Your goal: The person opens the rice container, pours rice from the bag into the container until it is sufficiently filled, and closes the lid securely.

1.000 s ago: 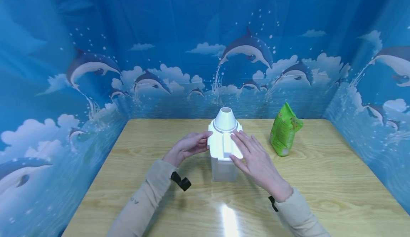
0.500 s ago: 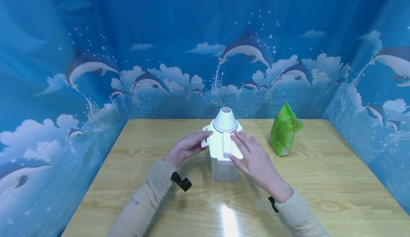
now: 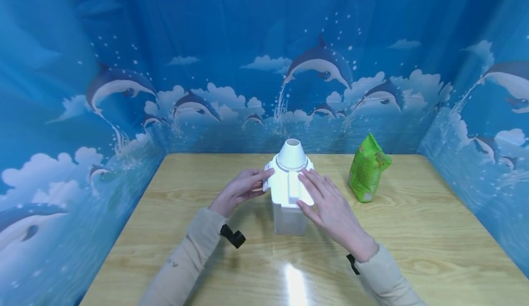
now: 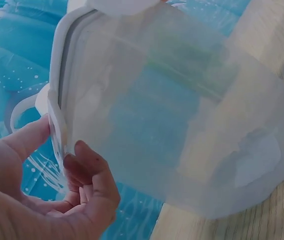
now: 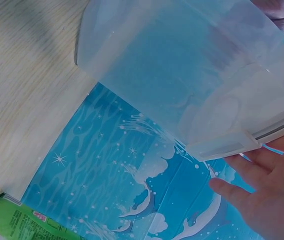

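A translucent storage container [image 3: 290,223] with a white lid [image 3: 282,187] stands upright on the table, a white cone [image 3: 291,156] and a raised handle on its top. At the lid's left side my left hand [image 3: 243,187] pinches the white side latch [image 4: 57,122], thumb above and curled fingers below. The latch sticks partly outward. My right hand [image 3: 330,208] rests its extended, slightly spread fingers on the lid's right side. Below that hand, the right-side latch [image 5: 224,145] lies along the container wall in the right wrist view. Little of the contents shows through the cloudy walls.
A green bag [image 3: 365,172] stands on the wooden table [image 3: 413,223], right of the container. A blue curtain [image 3: 231,44] printed with dolphins encloses the back and both sides.
Left fingers swung the left latch outward from the lid's side, then it tilted partly back. The right hand and the container stayed in place.
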The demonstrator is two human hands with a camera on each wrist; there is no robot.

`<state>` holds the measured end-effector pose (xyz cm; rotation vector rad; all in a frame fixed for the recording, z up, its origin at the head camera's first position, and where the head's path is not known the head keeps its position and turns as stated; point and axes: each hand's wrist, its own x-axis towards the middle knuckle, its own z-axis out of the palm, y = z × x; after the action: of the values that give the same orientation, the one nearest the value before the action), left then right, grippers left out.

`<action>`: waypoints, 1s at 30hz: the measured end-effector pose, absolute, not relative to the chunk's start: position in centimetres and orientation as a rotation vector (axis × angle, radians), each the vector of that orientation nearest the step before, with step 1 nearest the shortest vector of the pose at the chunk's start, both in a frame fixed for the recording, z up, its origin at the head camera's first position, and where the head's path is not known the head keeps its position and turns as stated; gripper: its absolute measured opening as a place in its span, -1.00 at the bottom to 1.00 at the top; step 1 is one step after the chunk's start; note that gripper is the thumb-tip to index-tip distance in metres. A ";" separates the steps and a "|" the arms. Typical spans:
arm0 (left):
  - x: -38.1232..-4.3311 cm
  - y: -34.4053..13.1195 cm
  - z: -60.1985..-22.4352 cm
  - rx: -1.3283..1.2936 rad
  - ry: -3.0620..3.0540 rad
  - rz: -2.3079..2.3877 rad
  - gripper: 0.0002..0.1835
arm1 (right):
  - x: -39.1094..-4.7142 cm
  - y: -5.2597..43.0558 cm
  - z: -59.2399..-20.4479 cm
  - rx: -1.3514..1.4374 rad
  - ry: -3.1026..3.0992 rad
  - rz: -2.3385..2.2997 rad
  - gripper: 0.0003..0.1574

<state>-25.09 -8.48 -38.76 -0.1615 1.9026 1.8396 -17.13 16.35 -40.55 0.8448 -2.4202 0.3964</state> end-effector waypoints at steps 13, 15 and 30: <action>-24.1 -8.4 -38.3 0.024 2.233 1.722 -0.41 | -16.9 16.3 -40.4 0.832 -2.450 0.413 -0.11; -23.7 -8.3 -38.0 0.046 2.296 1.712 -0.36 | -16.9 16.3 -40.4 0.830 -2.452 0.413 -0.12; -19.6 -7.1 -38.2 0.889 3.070 1.389 -0.49 | -17.1 16.3 -40.5 0.836 -2.426 0.416 -0.09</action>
<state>-19.56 -7.12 -38.22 0.8885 3.0701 1.3886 -17.05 16.34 -40.53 0.8360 -2.4262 0.4159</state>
